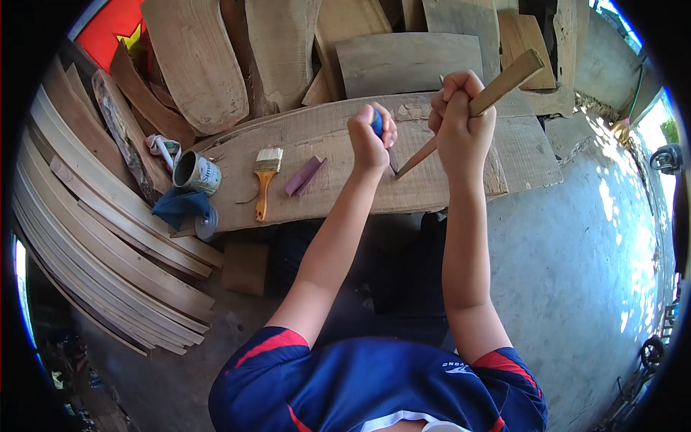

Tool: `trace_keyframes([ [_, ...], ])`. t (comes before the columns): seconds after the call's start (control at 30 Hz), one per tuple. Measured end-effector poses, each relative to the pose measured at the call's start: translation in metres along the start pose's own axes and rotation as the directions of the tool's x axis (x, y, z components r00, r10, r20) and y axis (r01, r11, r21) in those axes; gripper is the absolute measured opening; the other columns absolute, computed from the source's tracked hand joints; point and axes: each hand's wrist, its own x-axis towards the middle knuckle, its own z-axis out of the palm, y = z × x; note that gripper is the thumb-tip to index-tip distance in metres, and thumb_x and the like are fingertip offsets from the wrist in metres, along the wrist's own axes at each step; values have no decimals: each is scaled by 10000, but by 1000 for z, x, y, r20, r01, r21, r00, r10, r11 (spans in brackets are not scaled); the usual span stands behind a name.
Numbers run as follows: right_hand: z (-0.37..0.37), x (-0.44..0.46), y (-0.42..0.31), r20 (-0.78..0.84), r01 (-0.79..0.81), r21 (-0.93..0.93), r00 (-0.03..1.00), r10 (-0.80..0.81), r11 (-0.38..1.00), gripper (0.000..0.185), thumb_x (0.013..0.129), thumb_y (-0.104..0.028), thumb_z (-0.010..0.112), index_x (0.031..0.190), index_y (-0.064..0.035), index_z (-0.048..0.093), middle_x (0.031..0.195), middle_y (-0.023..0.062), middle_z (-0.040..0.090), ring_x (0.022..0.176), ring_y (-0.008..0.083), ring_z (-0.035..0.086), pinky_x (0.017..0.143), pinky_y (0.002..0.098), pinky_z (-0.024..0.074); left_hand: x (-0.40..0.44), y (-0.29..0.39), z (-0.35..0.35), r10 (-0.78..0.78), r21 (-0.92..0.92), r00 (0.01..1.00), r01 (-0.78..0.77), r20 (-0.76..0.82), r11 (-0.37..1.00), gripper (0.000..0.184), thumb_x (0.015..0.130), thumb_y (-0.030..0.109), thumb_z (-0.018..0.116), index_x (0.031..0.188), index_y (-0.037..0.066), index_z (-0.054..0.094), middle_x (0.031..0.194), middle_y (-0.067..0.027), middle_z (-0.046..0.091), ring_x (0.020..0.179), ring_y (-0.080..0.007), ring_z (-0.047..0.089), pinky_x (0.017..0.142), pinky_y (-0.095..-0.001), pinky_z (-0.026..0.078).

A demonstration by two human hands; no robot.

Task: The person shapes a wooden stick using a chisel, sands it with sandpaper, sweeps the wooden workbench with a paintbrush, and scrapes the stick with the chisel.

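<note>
My left hand (372, 135) is closed around a blue-handled tool (377, 123); a narrow dark part, which looks like a blade, points down beneath the fist. My right hand (465, 122) grips a long wooden stick (509, 83), held at a slant. Its thick squared end rises to the upper right, and its lower end comes down by the dark part of the tool, near the board. Whether the two touch, I cannot tell. Both hands are above a wide wooden board (331, 144). A small thin tip shows beside the right fist; what it belongs to is hidden.
On the board's left lie a paintbrush (265, 180) and a folded purplish strip (306, 176). A tin can (197, 173) and a blue cloth (180, 207) are farther left. Long wooden strips (108, 252) are stacked at left. Wood slabs (194, 65) lean behind; concrete floor (568, 288) lies right.
</note>
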Motion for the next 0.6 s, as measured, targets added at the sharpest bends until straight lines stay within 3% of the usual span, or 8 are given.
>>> trace_keyframes([
  [0.07,0,1,0,-100,26,-17,995,-28,1000,167,849,-17,332,753,-27,468,603,33,480,491,65,452,432,224,375,-1,21,7,17,-52,997,-21,-81,998,430,859,447,330,598,107,376,434,-8,314,372,-121,276,396,-258,235],
  [0.17,-1,5,-4,-104,65,-126,992,-78,990,167,848,-8,333,749,-28,467,601,19,471,489,61,446,431,217,371,-3,28,21,61,-118,996,-69,-70,991,437,858,453,324,592,109,373,436,-8,317,369,-121,272,398,-259,234],
  [0.3,2,1,-3,-120,62,-118,990,-76,991,163,847,-8,338,749,-29,466,596,18,471,492,61,447,430,220,375,0,32,23,45,-70,997,-49,-58,996,438,855,454,335,590,107,371,437,-6,318,368,-112,255,399,-262,233],
  [0.37,6,0,-7,-186,25,-68,982,-37,997,192,868,1,314,742,-54,448,601,-15,399,498,36,315,420,199,284,0,37,23,47,-59,998,-49,-29,997,437,855,454,334,592,107,371,437,-6,318,367,-113,257,399,-260,235],
  [0.5,7,-1,-4,-190,26,-76,981,-40,997,192,874,-4,317,742,-51,449,602,-10,410,497,38,327,419,198,288,-4,46,33,70,-42,998,-70,-7,997,432,860,448,329,603,104,375,437,-9,318,365,-114,268,398,-256,237],
  [0.57,5,0,-2,-171,49,-129,983,-71,990,164,845,-4,339,748,-34,469,598,19,469,486,61,448,427,220,376,-4,46,35,77,-26,997,-78,-22,997,430,863,444,325,606,103,377,437,-11,322,362,-116,274,394,-254,241],
  [0.6,5,0,-3,-170,51,-129,983,-72,990,164,845,-4,339,748,-34,469,598,19,469,486,61,448,427,220,376,-3,45,35,79,-26,997,-79,-22,997,430,863,444,325,606,103,377,437,-11,322,362,-116,274,394,-254,241],
])
